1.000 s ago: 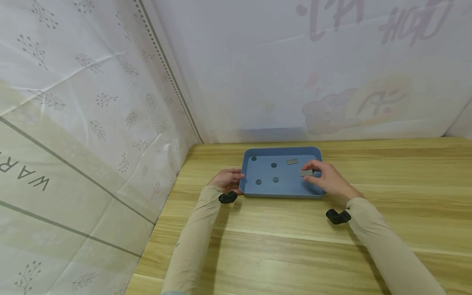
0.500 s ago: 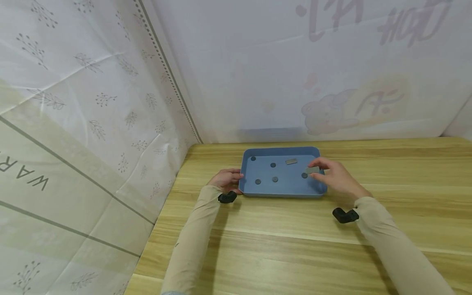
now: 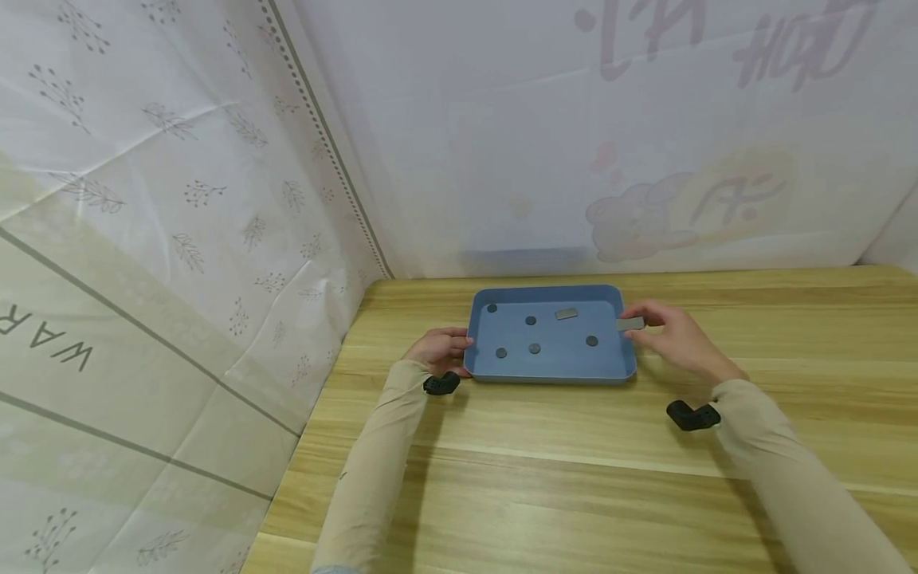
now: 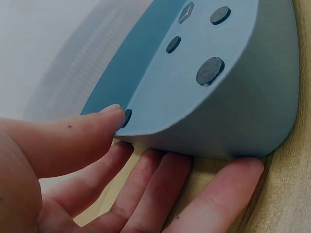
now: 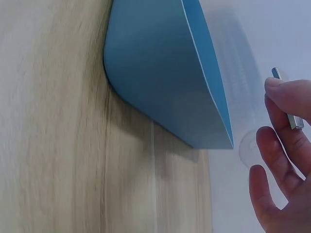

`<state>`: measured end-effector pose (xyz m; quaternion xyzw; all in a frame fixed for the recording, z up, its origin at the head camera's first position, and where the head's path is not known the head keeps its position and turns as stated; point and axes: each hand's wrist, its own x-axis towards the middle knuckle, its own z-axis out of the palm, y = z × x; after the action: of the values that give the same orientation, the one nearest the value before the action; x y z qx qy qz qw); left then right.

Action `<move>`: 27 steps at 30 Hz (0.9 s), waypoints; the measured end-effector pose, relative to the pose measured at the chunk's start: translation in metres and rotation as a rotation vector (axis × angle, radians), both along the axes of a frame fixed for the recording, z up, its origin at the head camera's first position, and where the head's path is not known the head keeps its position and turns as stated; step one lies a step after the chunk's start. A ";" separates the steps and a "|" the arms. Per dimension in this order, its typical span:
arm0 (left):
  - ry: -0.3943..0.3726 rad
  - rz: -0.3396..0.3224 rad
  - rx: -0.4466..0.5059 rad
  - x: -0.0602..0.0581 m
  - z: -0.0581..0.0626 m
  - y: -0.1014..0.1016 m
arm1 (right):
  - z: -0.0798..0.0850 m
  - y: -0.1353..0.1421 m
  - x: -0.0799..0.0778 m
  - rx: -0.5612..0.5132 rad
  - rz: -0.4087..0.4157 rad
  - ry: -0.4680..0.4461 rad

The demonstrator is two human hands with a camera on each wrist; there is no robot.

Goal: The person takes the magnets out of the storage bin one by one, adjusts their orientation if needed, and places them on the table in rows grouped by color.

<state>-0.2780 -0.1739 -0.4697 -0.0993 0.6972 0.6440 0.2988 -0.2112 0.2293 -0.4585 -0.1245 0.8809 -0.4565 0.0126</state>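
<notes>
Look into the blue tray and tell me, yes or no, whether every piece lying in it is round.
No, a grey rectangular bar lies in the blue tray along with five round discs.

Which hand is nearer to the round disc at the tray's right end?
Right: the right hand pinches a flat bar by the right rim of the tray, near the disc; the left hand holds the tray's left end.

this seems an indoor corner, of what room i cannot tell: a leaf-printed cloth (image 3: pixel 179 335) fills the left of the frame, a pale sheet (image 3: pixel 459 143) the top, behind a wood-grain table (image 3: pixel 531 478).
</notes>
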 end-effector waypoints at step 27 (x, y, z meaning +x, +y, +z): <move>-0.002 0.009 0.016 0.000 0.000 -0.001 | -0.005 0.041 -0.007 0.084 -0.087 0.045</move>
<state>-0.2776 -0.1750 -0.4700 -0.1007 0.6913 0.6508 0.2972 -0.2183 0.2704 -0.4633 -0.0956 0.9038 -0.4165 -0.0221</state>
